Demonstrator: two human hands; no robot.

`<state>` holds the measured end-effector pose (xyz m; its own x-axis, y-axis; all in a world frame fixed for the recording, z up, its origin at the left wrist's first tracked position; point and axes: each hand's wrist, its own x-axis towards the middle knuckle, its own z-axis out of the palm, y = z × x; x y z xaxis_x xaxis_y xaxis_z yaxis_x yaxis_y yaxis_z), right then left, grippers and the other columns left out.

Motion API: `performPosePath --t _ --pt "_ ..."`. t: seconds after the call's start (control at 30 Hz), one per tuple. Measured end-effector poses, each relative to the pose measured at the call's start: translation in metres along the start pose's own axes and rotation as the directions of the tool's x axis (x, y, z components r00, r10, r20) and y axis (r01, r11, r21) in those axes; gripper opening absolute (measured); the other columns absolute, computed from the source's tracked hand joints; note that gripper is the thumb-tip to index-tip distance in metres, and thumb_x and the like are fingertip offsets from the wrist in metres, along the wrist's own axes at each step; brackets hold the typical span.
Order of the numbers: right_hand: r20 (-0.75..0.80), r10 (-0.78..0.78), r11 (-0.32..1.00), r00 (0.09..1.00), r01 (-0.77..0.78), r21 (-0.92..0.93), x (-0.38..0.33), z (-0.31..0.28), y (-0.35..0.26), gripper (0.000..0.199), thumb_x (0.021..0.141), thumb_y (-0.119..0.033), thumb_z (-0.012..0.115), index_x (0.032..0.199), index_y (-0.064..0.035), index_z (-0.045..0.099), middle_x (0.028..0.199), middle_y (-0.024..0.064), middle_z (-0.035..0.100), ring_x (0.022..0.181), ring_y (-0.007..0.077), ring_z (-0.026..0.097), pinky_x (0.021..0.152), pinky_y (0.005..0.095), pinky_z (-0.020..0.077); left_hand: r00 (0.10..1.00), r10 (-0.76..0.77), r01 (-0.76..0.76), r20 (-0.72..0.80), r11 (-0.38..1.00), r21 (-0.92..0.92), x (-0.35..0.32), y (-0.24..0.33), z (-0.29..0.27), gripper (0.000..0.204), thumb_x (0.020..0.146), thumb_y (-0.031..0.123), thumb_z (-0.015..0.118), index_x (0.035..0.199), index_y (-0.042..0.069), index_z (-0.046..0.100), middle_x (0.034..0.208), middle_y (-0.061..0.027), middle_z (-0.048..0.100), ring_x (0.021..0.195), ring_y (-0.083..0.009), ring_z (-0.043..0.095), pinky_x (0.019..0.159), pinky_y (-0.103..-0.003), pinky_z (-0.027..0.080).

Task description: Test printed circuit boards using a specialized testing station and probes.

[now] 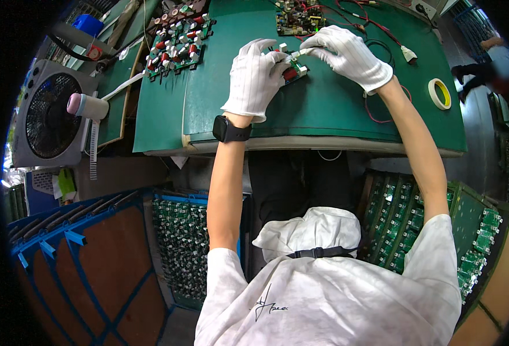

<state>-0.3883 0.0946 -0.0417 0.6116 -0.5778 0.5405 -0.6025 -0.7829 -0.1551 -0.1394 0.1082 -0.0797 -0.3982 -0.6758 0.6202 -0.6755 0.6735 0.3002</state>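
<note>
Both my hands wear white striped gloves and meet over the green table (231, 52). Between them is a small green circuit board (296, 72) with red and white parts on it. My left hand (253, 79) closes its thumb and fingers on the board's left side. Over the board's upper right, my right hand (346, 56) has thumb and forefinger pinched at a small pale piece (300, 52). That piece is too small to name, and the fingers partly cover it.
More boards with red and white parts (179, 49) lie at the far left, and a larger populated board (300, 18) with red cables stands at the back. Yellow tape (439, 94) lies at right. A grey fan (52, 109) stands left; racks of green boards (188, 245) flank me.
</note>
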Motion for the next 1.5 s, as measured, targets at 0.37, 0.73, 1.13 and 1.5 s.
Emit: performPosePath --t 0.37,0.73,1.13,1.5 --pt "0.122 -0.012 0.994 0.992 0.025 -0.103 0.014 -0.012 0.000 0.023 0.098 -0.028 0.069 0.108 -0.0076 0.074 0.094 0.0094 0.071 0.091 0.0305 0.066 0.083 0.0418 0.0528 1.000 0.022 -0.022 -0.011 0.999 0.039 0.004 0.000 0.001 0.019 0.088 0.017 0.079 0.104 0.007 0.080 0.134 -0.0095 0.067 0.124 -0.0340 0.060 0.102 -0.043 0.051" --pt "0.202 0.023 0.996 0.979 -0.004 -0.093 0.016 -0.015 0.009 0.028 0.100 -0.035 0.067 0.110 -0.0100 0.075 0.101 0.0080 0.072 0.097 0.0291 0.066 0.086 0.0403 0.0537 1.000 -0.012 0.012 -0.011 1.000 0.008 0.002 0.001 0.006 0.021 0.088 0.018 0.080 0.106 0.007 0.081 0.133 -0.0104 0.068 0.121 -0.0339 0.062 0.102 -0.043 0.052" --pt "0.211 0.011 0.997 0.977 0.006 -0.079 0.023 -0.016 0.006 0.029 0.100 -0.035 0.066 0.110 -0.0103 0.076 0.101 0.0084 0.073 0.096 0.0294 0.066 0.086 0.0399 0.0537 0.997 0.017 -0.020 -0.079 0.999 -0.033 -0.001 -0.007 0.011 0.016 0.086 0.019 0.079 0.098 0.009 0.079 0.124 -0.0106 0.069 0.116 -0.0337 0.064 0.095 -0.044 0.052" --pt "0.237 0.027 0.998 0.971 -0.013 -0.059 0.022 -0.013 0.009 0.032 0.100 -0.037 0.066 0.112 -0.0088 0.075 0.103 0.0089 0.073 0.099 0.0289 0.067 0.088 0.0395 0.0541 0.995 0.005 -0.012 -0.101 0.997 -0.076 -0.004 -0.010 0.012 0.017 0.084 0.019 0.080 0.098 0.008 0.079 0.122 -0.0094 0.070 0.114 -0.0330 0.065 0.095 -0.043 0.052"
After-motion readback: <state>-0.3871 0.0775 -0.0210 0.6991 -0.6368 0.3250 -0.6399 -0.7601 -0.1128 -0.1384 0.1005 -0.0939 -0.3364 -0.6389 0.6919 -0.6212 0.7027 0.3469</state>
